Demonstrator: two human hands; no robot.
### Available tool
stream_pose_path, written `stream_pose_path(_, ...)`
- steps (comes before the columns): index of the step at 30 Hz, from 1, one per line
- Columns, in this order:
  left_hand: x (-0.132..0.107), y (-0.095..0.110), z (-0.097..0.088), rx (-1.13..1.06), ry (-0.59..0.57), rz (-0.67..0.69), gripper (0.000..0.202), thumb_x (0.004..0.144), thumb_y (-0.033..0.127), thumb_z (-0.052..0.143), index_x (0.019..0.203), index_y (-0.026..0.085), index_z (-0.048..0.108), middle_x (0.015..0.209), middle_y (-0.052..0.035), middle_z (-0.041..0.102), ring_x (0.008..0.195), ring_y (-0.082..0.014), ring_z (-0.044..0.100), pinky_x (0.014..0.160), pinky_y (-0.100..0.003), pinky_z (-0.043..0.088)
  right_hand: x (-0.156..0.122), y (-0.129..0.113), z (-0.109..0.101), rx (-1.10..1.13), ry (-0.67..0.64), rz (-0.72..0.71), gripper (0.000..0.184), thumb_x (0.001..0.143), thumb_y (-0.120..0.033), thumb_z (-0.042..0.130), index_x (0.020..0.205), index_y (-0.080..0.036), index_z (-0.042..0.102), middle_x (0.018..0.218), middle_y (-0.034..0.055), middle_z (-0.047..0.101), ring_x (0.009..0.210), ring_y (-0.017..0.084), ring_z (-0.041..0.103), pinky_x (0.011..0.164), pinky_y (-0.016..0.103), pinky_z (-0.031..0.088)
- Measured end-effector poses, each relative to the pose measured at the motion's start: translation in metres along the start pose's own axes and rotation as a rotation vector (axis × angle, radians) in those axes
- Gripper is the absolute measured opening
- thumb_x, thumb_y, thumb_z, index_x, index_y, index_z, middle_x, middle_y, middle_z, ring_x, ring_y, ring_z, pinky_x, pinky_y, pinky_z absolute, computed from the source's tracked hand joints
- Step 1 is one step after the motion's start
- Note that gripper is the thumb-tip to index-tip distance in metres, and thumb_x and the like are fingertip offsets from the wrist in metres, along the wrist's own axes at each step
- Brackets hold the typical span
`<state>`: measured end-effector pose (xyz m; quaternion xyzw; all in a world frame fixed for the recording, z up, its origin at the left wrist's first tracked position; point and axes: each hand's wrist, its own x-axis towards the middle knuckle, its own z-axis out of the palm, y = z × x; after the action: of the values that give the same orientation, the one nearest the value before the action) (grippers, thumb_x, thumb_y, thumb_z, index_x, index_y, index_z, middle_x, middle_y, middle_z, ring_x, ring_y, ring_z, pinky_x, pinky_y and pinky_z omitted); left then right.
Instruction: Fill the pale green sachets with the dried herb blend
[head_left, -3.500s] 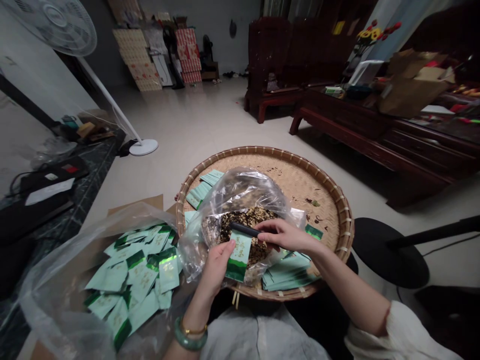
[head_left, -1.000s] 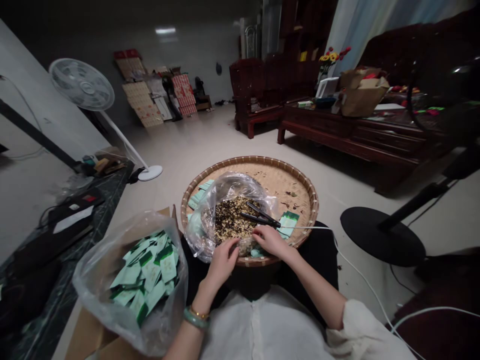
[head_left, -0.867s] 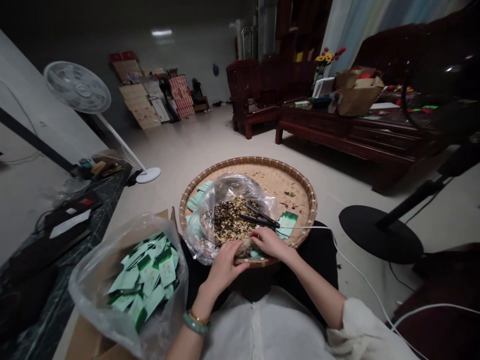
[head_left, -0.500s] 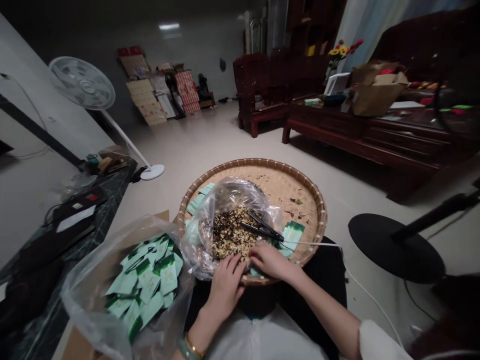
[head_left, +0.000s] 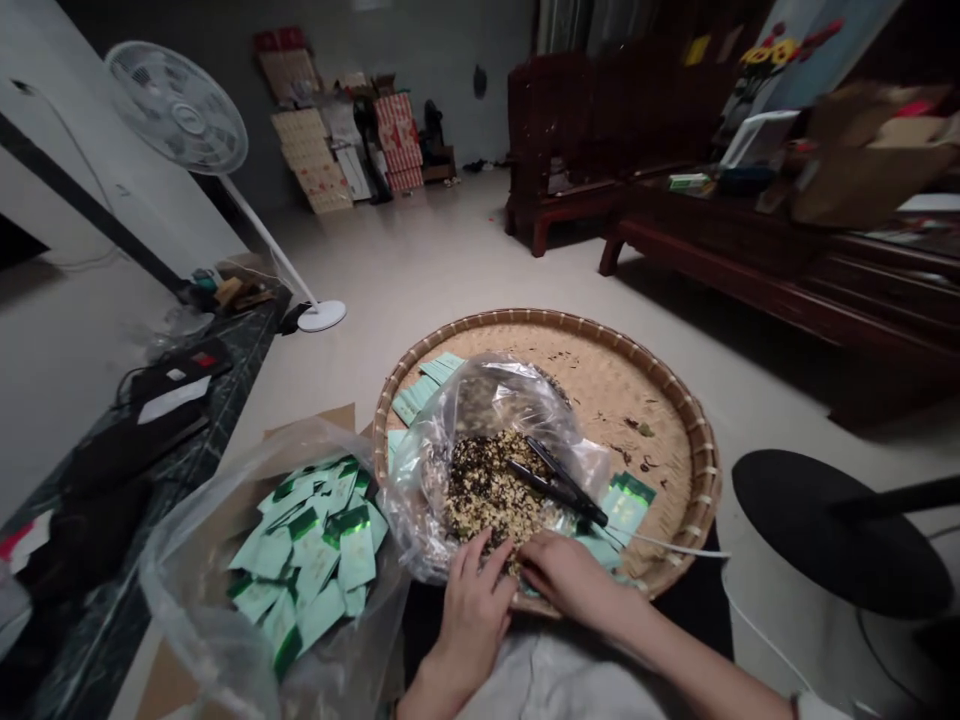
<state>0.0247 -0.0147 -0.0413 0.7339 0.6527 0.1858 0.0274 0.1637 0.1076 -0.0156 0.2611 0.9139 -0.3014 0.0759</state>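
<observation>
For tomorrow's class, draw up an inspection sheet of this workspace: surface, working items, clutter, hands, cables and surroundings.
Surface: round woven bamboo tray, scattered with leaf bits.
Job's things: clear bag of loose tea, black tongs-like tool lying on it, green sachets in a second plastic bag.
Clutter: papers and dark items on the bench at left.
Hands: left hand and right hand at the tea bag's near edge, holding nothing visible.
Cables: white cable running from near the tool past the tray's right side.
Surroundings: standing fan, dark wooden furniture.

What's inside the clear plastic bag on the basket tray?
Dark and pale dried leaves lie in the bag, a black corded tool lying on top. The left hand and right hand hide the near edge; the bag's bottom cannot be seen.
</observation>
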Motion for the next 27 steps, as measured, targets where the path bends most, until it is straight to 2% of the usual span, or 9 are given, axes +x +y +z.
stream_pose_path(6, -0.019, -0.009, -0.019, -0.074, -0.076, -0.035, 0.037, 0.069, -0.004, 0.055, 0.098, 0.018, 0.063, 0.129, -0.0082, 0.059, 0.129, -0.0349, 0.042, 0.101, -0.059, 0.039, 0.0, -0.027, 0.02, -0.015, 0.096, 0.031, 0.022, 0.091, -0.016, 0.045, 0.096, -0.015, 0.066, 0.096, 0.0117, 0.069, 0.092, 0.023, 0.063, 0.08, 0.03, 0.045)
stream_pose_path(11, -0.033, -0.017, -0.015, -0.098, -0.045, -0.065, 0.034, 0.073, -0.002, 0.056, 0.099, 0.019, 0.063, 0.127, -0.0084, 0.061, 0.125, -0.0323, 0.046, 0.1, -0.057, 0.04, 0.006, -0.035, 0.032, -0.05, 0.061, -0.042, 0.024, 0.091, -0.015, 0.043, 0.099, -0.015, 0.066, 0.097, 0.012, 0.069, 0.09, 0.022, 0.064, 0.079, 0.029, 0.045)
stream_pose_path(14, -0.035, -0.014, -0.013, -0.115, -0.012, -0.105, 0.032, 0.074, -0.001, 0.057, 0.097, 0.02, 0.064, 0.128, -0.006, 0.06, 0.125, -0.0306, 0.046, 0.102, -0.055, 0.04, 0.009, -0.031, 0.023, -0.059, 0.002, -0.111, 0.022, 0.089, -0.014, 0.046, 0.098, -0.015, 0.065, 0.097, 0.0109, 0.068, 0.09, 0.022, 0.063, 0.079, 0.028, 0.045)
stream_pose_path(16, -0.034, -0.012, -0.016, -0.111, -0.012, -0.124, 0.028, 0.076, 0.0, 0.056, 0.093, 0.02, 0.064, 0.127, -0.0055, 0.061, 0.126, -0.0297, 0.046, 0.103, -0.054, 0.039, 0.013, -0.025, 0.012, -0.059, 0.007, -0.149, 0.02, 0.09, -0.016, 0.047, 0.096, -0.017, 0.065, 0.095, 0.0093, 0.068, 0.09, 0.021, 0.062, 0.079, 0.028, 0.045)
stream_pose_path(20, -0.033, -0.014, -0.027, -0.103, -0.059, -0.137, 0.029, 0.079, 0.0, 0.052, 0.094, 0.021, 0.064, 0.122, -0.0051, 0.064, 0.126, -0.0284, 0.045, 0.102, -0.053, 0.04, 0.028, -0.009, -0.009, -0.091, 0.189, -0.169, 0.021, 0.094, -0.021, 0.043, 0.093, -0.017, 0.064, 0.093, 0.0095, 0.064, 0.092, 0.024, 0.056, 0.081, 0.034, 0.045)
stream_pose_path(24, -0.038, -0.021, -0.04, -0.068, -0.121, -0.16, 0.031, 0.076, 0.0, 0.055, 0.097, 0.02, 0.064, 0.126, -0.0061, 0.062, 0.129, -0.0307, 0.042, 0.105, -0.056, 0.036, 0.038, 0.008, -0.02, -0.099, 0.338, -0.211, 0.016, 0.092, -0.023, 0.047, 0.101, -0.017, 0.059, 0.098, 0.0108, 0.059, 0.095, 0.025, 0.052, 0.082, 0.037, 0.045)
stream_pose_path(27, -0.038, -0.019, -0.047, -0.111, -0.148, -0.163, 0.032, 0.075, 0.016, 0.066, 0.106, 0.023, 0.063, 0.135, -0.0088, 0.054, 0.134, -0.0337, 0.035, 0.106, -0.06, 0.032, 0.038, 0.019, -0.022, -0.2, 0.372, -0.196, 0.024, 0.087, -0.029, 0.056, 0.108, -0.016, 0.055, 0.103, 0.0138, 0.056, 0.096, 0.028, 0.05, 0.081, 0.041, 0.046)
